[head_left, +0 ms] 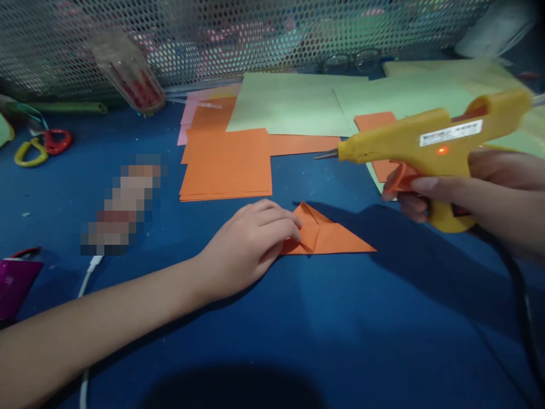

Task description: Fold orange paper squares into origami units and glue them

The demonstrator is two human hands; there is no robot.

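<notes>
A folded orange paper triangle (336, 237) lies on the blue table top (298, 329). My left hand (251, 244) rests on its left end, fingers curled and pressing the paper down. My right hand (477, 193) grips the handle of a yellow hot glue gun (430, 145), with a finger by the orange trigger. The gun's metal nozzle points left, in the air above and to the right of the triangle. A small orange light glows on the gun's body.
A stack of orange paper squares (227, 165) lies behind the triangle, with pale green sheets (293, 105) and pink paper further back. Scissors (40, 146) lie at far left, a white cable (87, 278) near my left arm. A metal mesh wall (255, 34) closes the back.
</notes>
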